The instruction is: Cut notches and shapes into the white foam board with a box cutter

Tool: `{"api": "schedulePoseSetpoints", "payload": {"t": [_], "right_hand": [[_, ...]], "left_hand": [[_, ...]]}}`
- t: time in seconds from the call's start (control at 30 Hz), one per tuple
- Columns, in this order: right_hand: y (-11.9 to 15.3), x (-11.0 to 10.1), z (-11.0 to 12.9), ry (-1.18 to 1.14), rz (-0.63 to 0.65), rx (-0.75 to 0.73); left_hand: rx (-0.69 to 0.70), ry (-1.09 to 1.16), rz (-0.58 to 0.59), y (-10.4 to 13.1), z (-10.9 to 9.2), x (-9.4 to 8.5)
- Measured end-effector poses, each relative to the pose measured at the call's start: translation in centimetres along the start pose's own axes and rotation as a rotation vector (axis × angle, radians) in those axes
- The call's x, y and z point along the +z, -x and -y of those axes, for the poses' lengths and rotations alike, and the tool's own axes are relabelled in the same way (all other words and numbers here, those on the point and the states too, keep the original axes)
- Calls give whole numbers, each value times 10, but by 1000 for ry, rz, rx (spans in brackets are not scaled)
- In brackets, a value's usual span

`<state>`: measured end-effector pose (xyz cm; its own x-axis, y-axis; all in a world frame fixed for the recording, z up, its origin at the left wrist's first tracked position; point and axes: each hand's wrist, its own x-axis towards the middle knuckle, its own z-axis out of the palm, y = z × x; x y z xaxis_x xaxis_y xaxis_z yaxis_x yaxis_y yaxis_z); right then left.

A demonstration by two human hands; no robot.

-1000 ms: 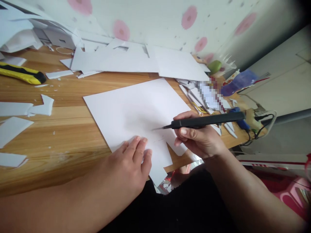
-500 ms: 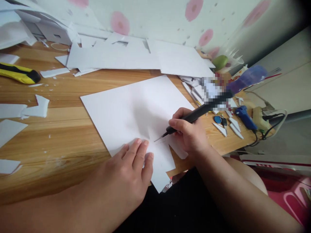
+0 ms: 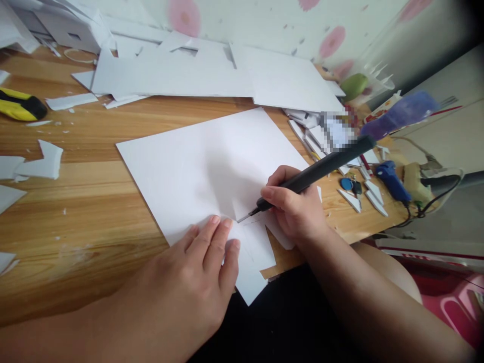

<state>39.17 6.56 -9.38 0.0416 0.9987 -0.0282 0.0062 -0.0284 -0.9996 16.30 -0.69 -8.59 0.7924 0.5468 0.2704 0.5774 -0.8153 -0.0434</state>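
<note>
A white board (image 3: 177,166) lies flat on the wooden table, its lower corner reaching past the table edge. My left hand (image 3: 204,267) rests on its lower part, palm down with fingers stretched out. In my right hand (image 3: 297,206) is a black pen-shaped tool (image 3: 321,166) with a thin metal tip, pinched and held at a slant. The tip touches the board just right of my left fingertips. Thin dark lines show on the board beside and below the tip. A notch is cut into the board's lower right side.
A yellow and black utility knife (image 3: 20,105) lies at the left among white offcuts (image 3: 40,164). Large white sheets (image 3: 174,75) lean along the wall. At the right are a blue glue gun (image 3: 392,180), a power strip (image 3: 416,184) and a purple bottle (image 3: 403,113).
The tool's tip has shifted slightly left along the board, and the thin lines show more clearly. My left hand stays in place. The camera view has tilted a little.
</note>
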Motion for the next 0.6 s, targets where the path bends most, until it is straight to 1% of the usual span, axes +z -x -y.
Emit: {"api": "schedulePoseSetpoints", "payload": {"t": [0.33,0.6], "right_hand": [[1,-2,-1,36,8,-25],[-1,-4,-3,50,32,-67]], "left_hand": [[-2,-5,-19,0,0,-3],[1,20,5,1,-1,-1]]}}
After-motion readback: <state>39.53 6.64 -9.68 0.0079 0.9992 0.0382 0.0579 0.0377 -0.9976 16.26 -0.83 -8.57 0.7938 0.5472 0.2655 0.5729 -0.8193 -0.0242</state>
